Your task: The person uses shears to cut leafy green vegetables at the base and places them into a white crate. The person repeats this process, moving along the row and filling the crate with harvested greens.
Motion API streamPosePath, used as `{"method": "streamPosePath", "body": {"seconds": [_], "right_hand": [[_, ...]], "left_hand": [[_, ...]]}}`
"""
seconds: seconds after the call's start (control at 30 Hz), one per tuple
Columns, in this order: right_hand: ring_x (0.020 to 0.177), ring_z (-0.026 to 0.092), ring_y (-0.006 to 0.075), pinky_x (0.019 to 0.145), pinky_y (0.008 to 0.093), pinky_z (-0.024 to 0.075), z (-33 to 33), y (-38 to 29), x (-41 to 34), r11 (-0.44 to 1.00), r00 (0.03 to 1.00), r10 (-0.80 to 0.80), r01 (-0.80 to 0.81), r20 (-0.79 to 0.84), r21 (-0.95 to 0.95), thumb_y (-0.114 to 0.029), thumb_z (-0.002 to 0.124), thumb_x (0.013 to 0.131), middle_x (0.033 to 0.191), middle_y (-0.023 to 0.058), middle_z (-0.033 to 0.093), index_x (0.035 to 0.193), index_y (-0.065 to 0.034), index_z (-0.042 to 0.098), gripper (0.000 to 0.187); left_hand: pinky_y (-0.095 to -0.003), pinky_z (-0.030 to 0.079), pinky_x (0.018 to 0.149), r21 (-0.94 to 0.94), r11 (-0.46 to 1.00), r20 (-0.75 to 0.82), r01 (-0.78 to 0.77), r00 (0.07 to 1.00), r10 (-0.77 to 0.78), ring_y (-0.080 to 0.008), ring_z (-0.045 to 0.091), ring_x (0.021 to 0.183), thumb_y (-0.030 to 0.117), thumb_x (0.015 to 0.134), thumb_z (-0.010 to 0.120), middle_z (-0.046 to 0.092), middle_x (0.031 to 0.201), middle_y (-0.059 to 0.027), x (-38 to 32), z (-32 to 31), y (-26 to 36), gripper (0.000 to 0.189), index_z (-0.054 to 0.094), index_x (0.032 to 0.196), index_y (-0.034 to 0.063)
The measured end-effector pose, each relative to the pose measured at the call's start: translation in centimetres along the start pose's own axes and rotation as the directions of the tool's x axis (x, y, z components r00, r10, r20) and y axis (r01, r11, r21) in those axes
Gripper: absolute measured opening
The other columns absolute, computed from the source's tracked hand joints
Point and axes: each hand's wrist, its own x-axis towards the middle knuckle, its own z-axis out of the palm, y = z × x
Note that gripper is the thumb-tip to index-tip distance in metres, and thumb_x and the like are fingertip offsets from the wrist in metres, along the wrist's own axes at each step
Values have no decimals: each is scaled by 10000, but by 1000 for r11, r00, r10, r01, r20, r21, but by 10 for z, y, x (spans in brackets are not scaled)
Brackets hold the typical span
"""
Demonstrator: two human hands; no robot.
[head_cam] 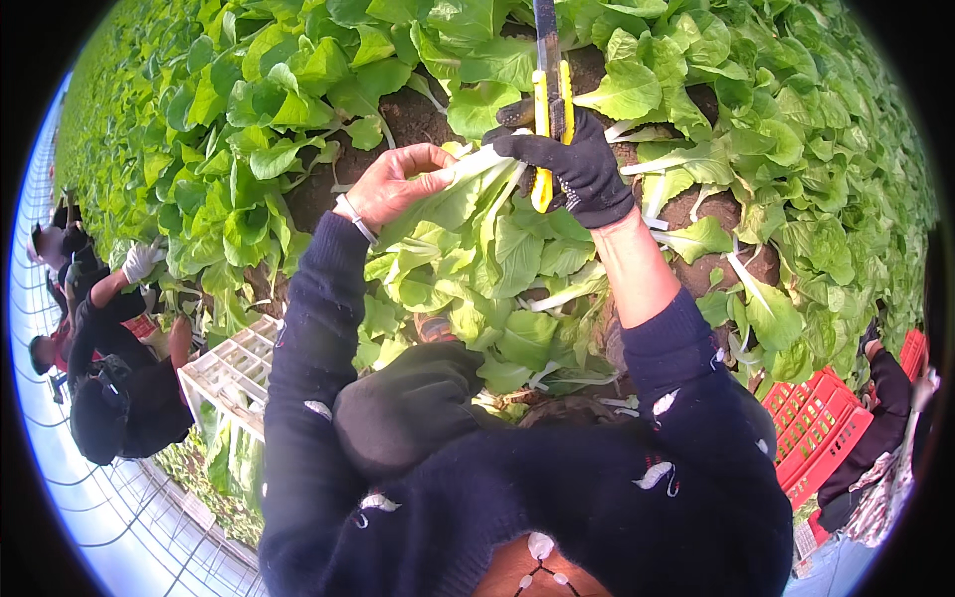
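Note:
My right hand (pixel 571 160), in a black glove with grip dots, is closed around the yellow-and-black handle of a knife (pixel 548 45), its blade pointing away from me. The gloved fingers also hold the white stem end of a leafy green plant (pixel 477 179). My bare left hand (pixel 399 183), with a bracelet at the wrist, pinches a pale stalk of the same plant between thumb and fingers. Cut leaves (pixel 530 328) lie on the soil below my hands.
Dense leafy plants (pixel 224 112) grow ahead and on both sides. A white plastic crate (pixel 239 358) with greens stands at left, a red crate (pixel 813 425) at right. Co-workers crouch at the far left (pixel 127 373) and far right (pixel 880 418).

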Motion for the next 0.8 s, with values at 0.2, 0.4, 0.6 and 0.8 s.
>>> {"method": "streamPosePath", "body": {"seconds": [0.2,0.4,0.6,0.8], "right_hand": [[788,605,122,740,262,480,-3,6,4,997,976,-45,30,213,74,-166,722,723,853,54,656,952,-18,632,288],[759,608,311,686,369,475,-87,24,73,510,929,-146,-223,-340,-830,-393,599,762,835,192,618,965,-6,572,438],[921,604,316,770,396,483,-121,42,90,-57,919,293,-260,-265,-964,-251,516,769,1021,188,609,1033,-80,599,325],[802,602,356,699,437,465,-114,30,68,61,936,112,-343,-335,-937,-304,533,801,857,192,619,1034,-63,508,336]], "left_hand": [[-294,346,944,51,994,117,98,988,-104,-137,439,1081,175,699,760,495,1156,-51,9,57,12,710,383,1281,26],[-329,483,658,725,684,-255,78,953,162,-245,605,655,165,609,665,604,703,-137,39,52,45,344,606,925,42],[-377,504,725,998,-27,58,-52,923,379,-297,629,814,114,642,641,534,1166,-139,148,42,75,499,530,1128,105],[-359,445,801,915,-344,-141,212,966,218,-246,606,932,40,644,610,329,1400,-68,180,-30,52,617,450,1233,130]]}}
